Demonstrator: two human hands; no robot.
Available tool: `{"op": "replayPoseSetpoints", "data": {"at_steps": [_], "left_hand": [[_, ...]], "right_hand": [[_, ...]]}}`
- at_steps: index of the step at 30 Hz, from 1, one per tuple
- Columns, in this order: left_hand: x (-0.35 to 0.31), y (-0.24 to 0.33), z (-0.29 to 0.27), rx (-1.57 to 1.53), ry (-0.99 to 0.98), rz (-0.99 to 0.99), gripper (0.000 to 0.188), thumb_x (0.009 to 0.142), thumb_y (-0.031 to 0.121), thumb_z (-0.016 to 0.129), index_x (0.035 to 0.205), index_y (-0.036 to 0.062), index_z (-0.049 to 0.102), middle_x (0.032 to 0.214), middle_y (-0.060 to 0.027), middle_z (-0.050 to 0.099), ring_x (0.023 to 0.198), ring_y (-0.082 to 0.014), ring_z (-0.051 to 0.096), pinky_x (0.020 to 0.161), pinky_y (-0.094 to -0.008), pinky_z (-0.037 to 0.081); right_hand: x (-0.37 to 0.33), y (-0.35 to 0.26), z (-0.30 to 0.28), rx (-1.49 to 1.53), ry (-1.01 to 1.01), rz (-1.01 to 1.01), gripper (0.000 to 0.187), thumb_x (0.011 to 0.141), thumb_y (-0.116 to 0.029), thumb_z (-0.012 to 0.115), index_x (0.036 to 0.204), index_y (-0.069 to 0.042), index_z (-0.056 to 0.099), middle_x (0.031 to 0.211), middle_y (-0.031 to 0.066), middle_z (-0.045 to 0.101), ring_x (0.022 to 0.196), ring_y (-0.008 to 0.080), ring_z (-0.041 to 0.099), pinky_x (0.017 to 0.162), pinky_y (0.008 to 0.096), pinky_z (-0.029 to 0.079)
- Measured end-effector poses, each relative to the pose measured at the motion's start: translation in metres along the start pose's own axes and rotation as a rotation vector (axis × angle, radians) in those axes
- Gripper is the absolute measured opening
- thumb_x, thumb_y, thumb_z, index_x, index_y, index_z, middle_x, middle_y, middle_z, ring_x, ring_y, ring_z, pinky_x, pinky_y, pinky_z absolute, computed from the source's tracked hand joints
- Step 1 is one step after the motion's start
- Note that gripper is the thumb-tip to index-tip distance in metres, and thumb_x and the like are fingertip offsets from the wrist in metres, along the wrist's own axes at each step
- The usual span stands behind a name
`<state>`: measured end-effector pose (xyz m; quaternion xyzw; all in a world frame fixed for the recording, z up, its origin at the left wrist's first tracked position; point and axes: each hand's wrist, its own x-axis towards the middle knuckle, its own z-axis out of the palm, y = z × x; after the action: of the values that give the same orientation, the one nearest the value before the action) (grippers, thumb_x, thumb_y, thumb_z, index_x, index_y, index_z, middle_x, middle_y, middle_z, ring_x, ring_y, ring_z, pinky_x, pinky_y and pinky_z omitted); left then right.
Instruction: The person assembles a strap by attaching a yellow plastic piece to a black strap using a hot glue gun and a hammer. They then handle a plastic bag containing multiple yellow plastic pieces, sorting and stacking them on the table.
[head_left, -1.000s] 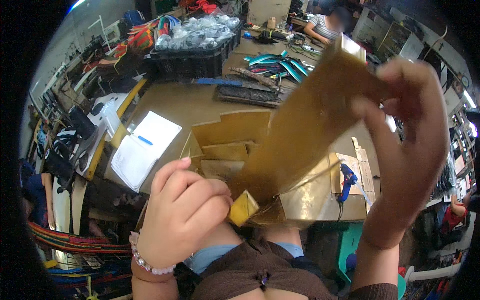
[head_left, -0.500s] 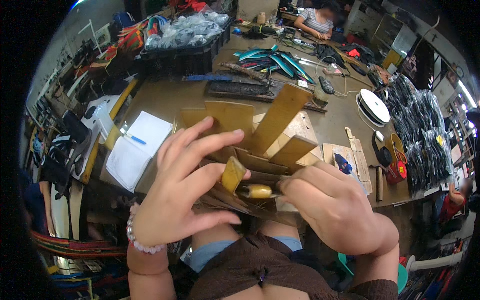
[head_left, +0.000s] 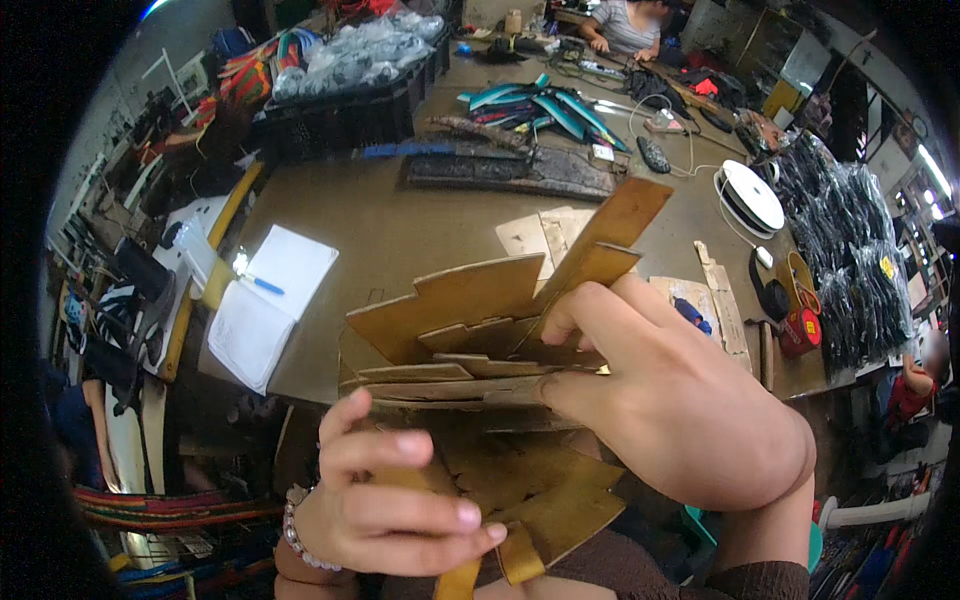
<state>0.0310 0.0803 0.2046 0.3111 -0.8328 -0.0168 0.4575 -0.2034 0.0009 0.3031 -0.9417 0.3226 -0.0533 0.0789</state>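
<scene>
My right hand (head_left: 670,400) is closed around a bundle of brown card templates (head_left: 470,295) with stepped and straight edges. One long strip (head_left: 615,225) sticks up out of this bundle, past my fingers. Below it, more yellowish card templates (head_left: 560,505) fan out toward my lap. My left hand (head_left: 400,500), a beaded bracelet at its wrist, has its fingers curled over these lower cards. Its lowest fingertip touches a short yellow card tab (head_left: 520,553). How firmly the left fingers grip is partly hidden.
On the table (head_left: 300,190) lie an open notebook (head_left: 300,265) with a blue pen (head_left: 265,285), dark slabs (head_left: 510,175), teal strips (head_left: 570,110) and a white reel (head_left: 750,197). Black plastic-wrapped packs (head_left: 845,230) are piled right. A black crate (head_left: 340,120) stands far left; a person (head_left: 625,28) sits across.
The card bundle has been parted: some templates have dropped toward my lap with my left hand, which moved down. My right hand has shifted up onto the upper cards.
</scene>
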Motion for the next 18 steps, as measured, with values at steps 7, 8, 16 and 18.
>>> {"op": "replayPoseSetpoints", "data": {"at_steps": [7,8,16,18], "left_hand": [[-0.01,0.008,0.027,0.062,0.244,0.116,0.028,0.057,0.028,0.085,0.073,0.0427,0.067,0.086,0.012,0.039,0.094,-0.0145,0.044,0.111,-0.0508,0.031],[-0.01,0.009,0.028,0.081,0.199,0.093,0.028,0.057,0.028,0.085,0.073,0.0428,0.067,0.086,0.0114,0.039,0.095,-0.0148,0.045,0.111,-0.0512,0.031],[0.009,0.005,0.012,0.124,0.003,-0.084,0.03,0.062,0.019,0.083,0.083,0.0385,0.072,0.087,0.0116,0.048,0.102,-0.0136,0.049,0.114,-0.0468,0.028],[0.014,0.002,0.012,0.13,0.034,-0.114,0.029,0.062,0.019,0.084,0.082,0.0375,0.074,0.086,0.0112,0.047,0.099,-0.0139,0.049,0.112,-0.0455,0.03]], "right_hand": [[-0.007,-0.013,0.017,0.021,0.157,-0.038,0.016,0.064,-0.015,0.071,0.077,-0.006,0.071,0.11,0.0096,0.056,0.102,0.0276,0.053,0.085,0.035,0.046],[-0.008,-0.015,0.017,0.035,0.108,-0.002,0.015,0.064,-0.016,0.07,0.075,-0.006,0.071,0.11,0.0091,0.056,0.103,0.0276,0.052,0.085,0.036,0.045],[0.02,0.002,0.028,-0.148,0.008,-0.293,0.013,0.07,-0.017,0.063,0.072,-0.006,0.068,0.107,0.008,0.058,0.104,0.0257,0.052,0.084,0.0388,0.042],[0.028,0.005,0.009,0.05,0.133,-0.2,0.008,0.073,-0.009,0.063,0.078,-0.002,0.065,0.1,0.0087,0.06,0.098,0.0244,0.057,0.083,0.0371,0.045]]}}
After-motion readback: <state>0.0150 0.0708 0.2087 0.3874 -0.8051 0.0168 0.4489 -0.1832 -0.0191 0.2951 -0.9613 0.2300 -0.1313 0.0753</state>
